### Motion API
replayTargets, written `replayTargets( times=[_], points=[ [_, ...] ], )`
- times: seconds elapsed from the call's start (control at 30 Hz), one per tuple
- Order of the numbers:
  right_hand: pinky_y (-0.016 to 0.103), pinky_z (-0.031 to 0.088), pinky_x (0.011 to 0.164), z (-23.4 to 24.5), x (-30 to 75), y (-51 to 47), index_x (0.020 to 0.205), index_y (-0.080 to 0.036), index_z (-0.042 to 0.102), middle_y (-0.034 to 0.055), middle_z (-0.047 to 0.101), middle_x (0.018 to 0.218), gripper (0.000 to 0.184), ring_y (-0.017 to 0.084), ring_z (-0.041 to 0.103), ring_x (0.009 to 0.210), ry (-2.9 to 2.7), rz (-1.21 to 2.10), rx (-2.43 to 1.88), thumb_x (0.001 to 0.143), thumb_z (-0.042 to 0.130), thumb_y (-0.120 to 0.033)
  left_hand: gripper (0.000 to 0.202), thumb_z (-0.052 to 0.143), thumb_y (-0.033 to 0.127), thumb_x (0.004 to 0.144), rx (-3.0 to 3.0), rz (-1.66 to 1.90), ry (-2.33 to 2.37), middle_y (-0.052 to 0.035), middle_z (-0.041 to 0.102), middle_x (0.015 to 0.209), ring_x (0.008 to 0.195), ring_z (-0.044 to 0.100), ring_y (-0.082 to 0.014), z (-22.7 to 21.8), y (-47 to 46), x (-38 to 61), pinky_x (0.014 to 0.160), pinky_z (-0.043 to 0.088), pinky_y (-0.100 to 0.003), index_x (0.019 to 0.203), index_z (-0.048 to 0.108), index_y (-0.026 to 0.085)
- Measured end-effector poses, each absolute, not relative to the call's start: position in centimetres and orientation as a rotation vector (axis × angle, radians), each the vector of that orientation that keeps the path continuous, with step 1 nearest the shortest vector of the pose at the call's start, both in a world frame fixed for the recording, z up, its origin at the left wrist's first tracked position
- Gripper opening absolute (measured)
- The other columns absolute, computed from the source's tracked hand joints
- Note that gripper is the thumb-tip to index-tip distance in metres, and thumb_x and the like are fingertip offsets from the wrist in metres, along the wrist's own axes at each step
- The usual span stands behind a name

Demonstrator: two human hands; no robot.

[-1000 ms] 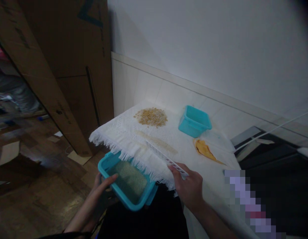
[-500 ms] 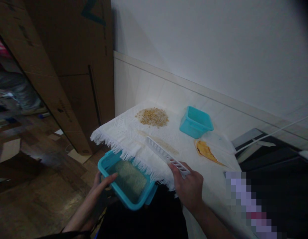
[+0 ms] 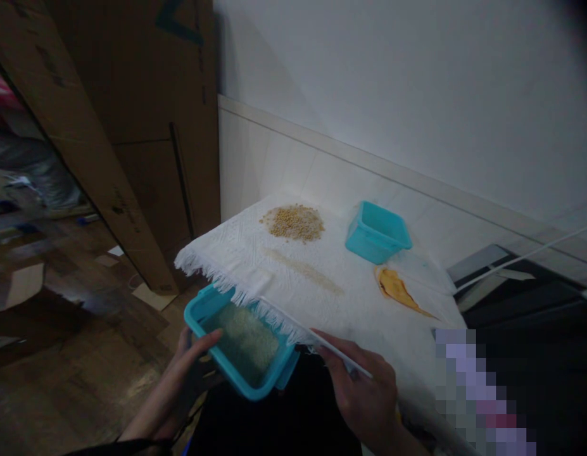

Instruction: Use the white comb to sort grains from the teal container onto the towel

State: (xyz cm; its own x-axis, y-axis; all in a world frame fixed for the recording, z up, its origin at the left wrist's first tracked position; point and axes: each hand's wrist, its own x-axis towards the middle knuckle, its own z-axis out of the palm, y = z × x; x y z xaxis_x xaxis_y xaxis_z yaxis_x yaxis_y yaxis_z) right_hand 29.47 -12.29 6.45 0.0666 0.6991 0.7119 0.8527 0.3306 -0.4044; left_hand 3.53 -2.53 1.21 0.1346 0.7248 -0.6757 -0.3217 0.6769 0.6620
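Note:
My left hand [image 3: 195,358] grips a turquoise plastic tub [image 3: 254,392], thumb over its rim, below the fringed edge of a white cloth [image 3: 236,244]. Pale rice-like grains [image 3: 250,339] lie inside the tub. In my right hand [image 3: 364,389] is a long white slotted plastic strip [image 3: 361,368], seen nearly edge-on and lying along the cloth's front edge above the tub. A thin streak of pale grains [image 3: 305,271] runs across the cloth. Farther back sits a pile of yellow beans mixed with pale grains [image 3: 293,223].
A second turquoise tub [image 3: 376,240] stands at the back right of the cloth, beside a yellow-orange flat piece [image 3: 398,291]. Tall cardboard [image 3: 145,190] rises at left, a wall [image 3: 392,82] behind. Dark items [image 3: 525,297] lie at right.
My right hand has drawn the white strip toward me, from the near side of the grain streak to the cloth's fringed edge, turning it edge-on. The left hand and tub have barely moved.

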Motion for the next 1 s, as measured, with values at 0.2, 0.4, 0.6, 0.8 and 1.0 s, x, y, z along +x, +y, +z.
replayTargets(
  times=[0.2, 0.4, 0.6, 0.8, 1.0],
  points=[
    [0.023, 0.068, 0.061, 5.6, 30.0, -7.4, 0.093, -0.019, 0.088, 0.0074, 0.088, 0.079, 0.041, 0.022, 0.086, 0.064, -1.51, -0.295, -1.548, 0.114, 0.059, -0.038, 0.085, 0.095, 0.033, 0.085, 0.456, 0.778, 1.271, -0.0159, 0.08, 0.129, 0.104, 0.085, -0.0389, 1.3, -2.1, 3.4, 0.087, 0.073, -0.055, 0.155, 0.048, 0.034],
    [0.023, 0.069, 0.065, 5.2, 29.4, -5.8, 0.096, -0.019, 0.09, 0.0072, 0.088, 0.079, 0.042, 0.022, 0.085, 0.062, -1.59, -0.297, -1.546, 0.115, 0.056, -0.036, 0.088, 0.095, 0.032, 0.085, 0.437, 0.757, 1.3, -0.0176, 0.076, 0.14, 0.099, 0.086, -0.0346, 1.1, -1.4, 2.8, 0.086, 0.074, -0.052, 0.157, 0.045, 0.035],
    [0.022, 0.071, 0.069, 5.6, 28.6, -9.4, 0.109, -0.02, 0.088, 0.0066, 0.091, 0.093, 0.026, 0.02, 0.088, 0.069, -1.697, -0.202, -1.347, 0.11, 0.062, -0.02, 0.103, 0.107, 0.024, 0.067, 0.332, 0.78, 1.23, -0.0136, 0.079, 0.127, 0.097, 0.086, -0.0367, 1.3, -1.2, 2.2, 0.089, 0.072, -0.056, 0.153, 0.052, 0.035],
    [0.022, 0.071, 0.067, 5.8, 28.4, -10.2, 0.112, -0.021, 0.088, 0.0063, 0.091, 0.095, 0.024, 0.02, 0.088, 0.072, -1.72, -0.16, -1.319, 0.108, 0.064, -0.018, 0.085, 0.1, 0.028, 0.078, 0.398, 0.804, 1.26, -0.0126, 0.078, 0.126, 0.09, 0.085, -0.0321, 1.4, -1.6, 2.4, 0.086, 0.071, -0.051, 0.149, 0.053, 0.034],
    [0.025, 0.069, 0.068, 5.4, 28.9, -4.2, 0.102, -0.019, 0.089, 0.009, 0.089, 0.086, 0.033, 0.023, 0.086, 0.069, -1.6, -0.247, -1.484, 0.111, 0.061, -0.035, 0.072, 0.093, 0.036, 0.085, 0.45, 0.835, 1.288, -0.0079, 0.076, 0.119, 0.087, 0.084, -0.0289, 1.0, -1.6, 2.3, 0.089, 0.07, -0.051, 0.145, 0.053, 0.035]
  ],
)
